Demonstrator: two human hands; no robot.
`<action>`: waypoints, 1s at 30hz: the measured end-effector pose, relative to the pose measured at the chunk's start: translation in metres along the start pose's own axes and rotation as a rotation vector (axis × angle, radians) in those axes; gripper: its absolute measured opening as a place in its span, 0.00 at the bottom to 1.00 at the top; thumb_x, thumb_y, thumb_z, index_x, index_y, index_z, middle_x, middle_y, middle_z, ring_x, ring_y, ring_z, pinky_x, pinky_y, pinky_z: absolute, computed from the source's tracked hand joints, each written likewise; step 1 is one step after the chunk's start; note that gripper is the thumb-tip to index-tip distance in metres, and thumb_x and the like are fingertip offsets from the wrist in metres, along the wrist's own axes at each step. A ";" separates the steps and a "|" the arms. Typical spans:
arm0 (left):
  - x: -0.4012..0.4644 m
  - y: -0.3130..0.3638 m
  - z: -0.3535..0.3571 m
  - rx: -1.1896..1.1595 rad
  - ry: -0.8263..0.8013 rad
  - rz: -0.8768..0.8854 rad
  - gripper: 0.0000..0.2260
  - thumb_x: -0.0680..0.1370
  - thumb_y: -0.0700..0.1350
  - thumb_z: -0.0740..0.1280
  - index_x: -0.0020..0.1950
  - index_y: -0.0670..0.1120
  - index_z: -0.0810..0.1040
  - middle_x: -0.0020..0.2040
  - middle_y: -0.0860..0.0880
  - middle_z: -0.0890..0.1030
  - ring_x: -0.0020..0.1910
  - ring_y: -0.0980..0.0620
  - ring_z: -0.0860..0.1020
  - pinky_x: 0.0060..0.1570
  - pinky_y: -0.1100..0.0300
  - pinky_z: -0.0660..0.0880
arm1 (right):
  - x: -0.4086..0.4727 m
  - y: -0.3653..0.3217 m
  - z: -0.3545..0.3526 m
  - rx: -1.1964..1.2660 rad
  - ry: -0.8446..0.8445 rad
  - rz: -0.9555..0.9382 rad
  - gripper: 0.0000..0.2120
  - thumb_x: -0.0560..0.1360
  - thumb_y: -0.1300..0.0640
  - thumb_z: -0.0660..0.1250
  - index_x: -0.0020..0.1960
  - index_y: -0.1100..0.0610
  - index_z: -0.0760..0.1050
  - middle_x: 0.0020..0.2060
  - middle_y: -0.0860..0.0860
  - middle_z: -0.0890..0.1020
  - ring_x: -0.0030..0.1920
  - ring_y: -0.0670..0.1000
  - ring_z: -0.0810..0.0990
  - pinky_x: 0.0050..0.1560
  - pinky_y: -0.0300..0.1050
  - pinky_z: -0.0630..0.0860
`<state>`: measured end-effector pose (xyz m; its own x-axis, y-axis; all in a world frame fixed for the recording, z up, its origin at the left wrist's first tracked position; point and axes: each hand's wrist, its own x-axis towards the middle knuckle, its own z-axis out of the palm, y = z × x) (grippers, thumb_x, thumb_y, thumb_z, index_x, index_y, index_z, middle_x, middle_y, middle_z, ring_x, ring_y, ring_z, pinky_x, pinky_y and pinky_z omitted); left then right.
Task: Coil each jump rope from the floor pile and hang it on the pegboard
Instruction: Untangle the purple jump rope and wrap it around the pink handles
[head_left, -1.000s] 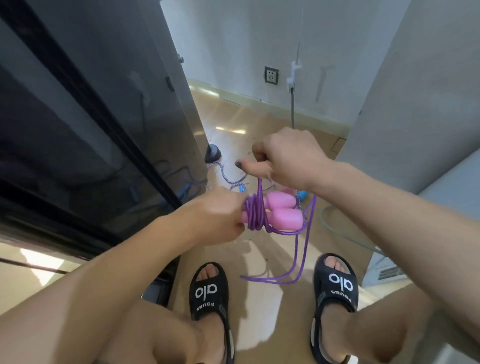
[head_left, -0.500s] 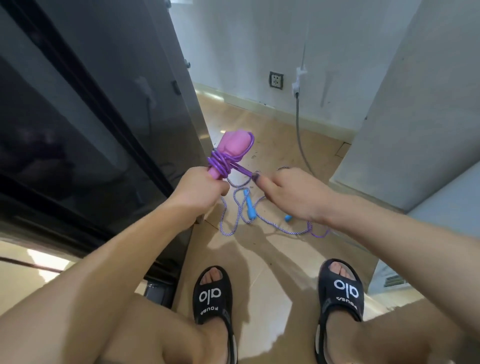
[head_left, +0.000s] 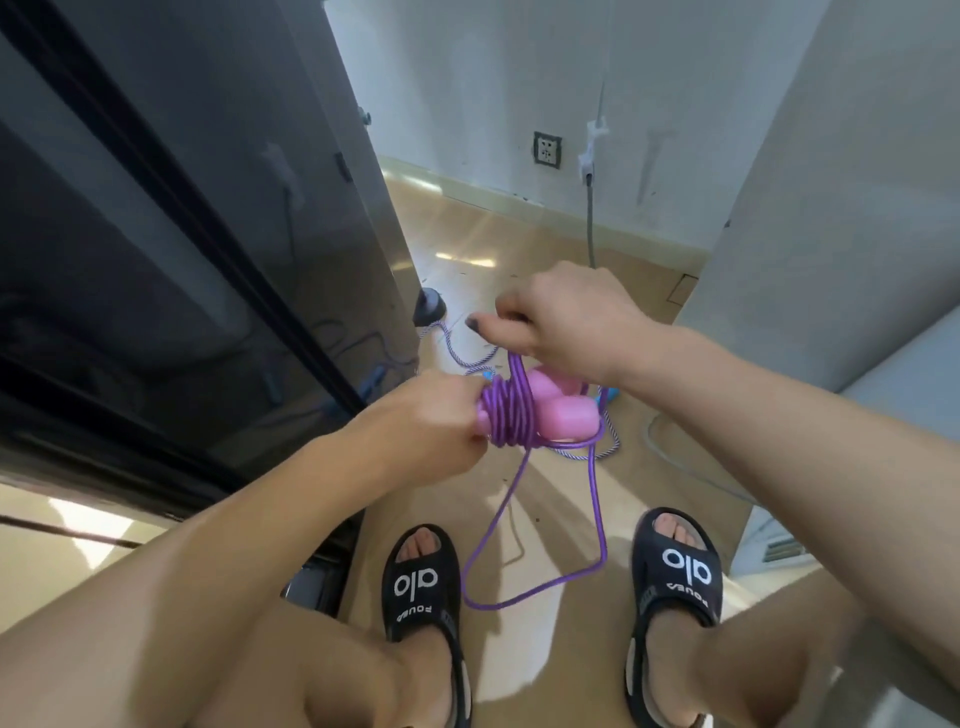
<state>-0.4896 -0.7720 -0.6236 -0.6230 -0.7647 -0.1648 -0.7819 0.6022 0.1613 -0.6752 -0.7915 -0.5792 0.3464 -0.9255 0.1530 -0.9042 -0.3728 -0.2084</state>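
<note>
**Head view: purple rope half wound, slack left**

Centre frame, the left hand grips the pink handles. The right hand pinches the purple rope above. Keep each turn tight and adjacent; feed the dangling loop gradually.

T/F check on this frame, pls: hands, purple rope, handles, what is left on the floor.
1. The left hand grips the pink handles. True.
2. The purple rope is fully coiled, no slack. False: a long loop hangs down between the sandals.
3. The right hand is open and idle. False: it pinches the rope above the coil.
4. Another rope, striped, with blue handles, lies on the floor. True.
</note>
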 end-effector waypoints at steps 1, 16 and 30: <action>-0.003 -0.004 0.000 0.016 0.084 0.123 0.05 0.76 0.43 0.64 0.41 0.47 0.70 0.33 0.52 0.69 0.33 0.44 0.73 0.35 0.54 0.71 | 0.000 0.004 0.004 0.081 -0.057 0.030 0.28 0.80 0.37 0.57 0.32 0.57 0.64 0.25 0.52 0.68 0.30 0.55 0.66 0.30 0.45 0.59; 0.002 -0.017 -0.032 -0.978 0.349 -0.578 0.07 0.64 0.39 0.68 0.34 0.43 0.70 0.28 0.46 0.67 0.30 0.47 0.64 0.32 0.53 0.62 | -0.051 -0.025 0.049 0.449 -0.207 0.297 0.07 0.85 0.57 0.49 0.49 0.54 0.62 0.36 0.56 0.73 0.41 0.63 0.76 0.44 0.57 0.78; -0.001 0.038 0.010 0.181 -0.087 -0.169 0.11 0.80 0.45 0.62 0.60 0.43 0.75 0.42 0.48 0.73 0.41 0.45 0.75 0.43 0.56 0.69 | -0.024 -0.017 0.009 -0.269 -0.033 -0.232 0.28 0.82 0.36 0.51 0.34 0.57 0.67 0.26 0.51 0.66 0.29 0.56 0.67 0.29 0.43 0.56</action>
<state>-0.5191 -0.7464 -0.6269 -0.4766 -0.8402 -0.2587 -0.8617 0.5047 -0.0516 -0.6654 -0.7636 -0.5880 0.5539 -0.8217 0.1341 -0.8326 -0.5465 0.0907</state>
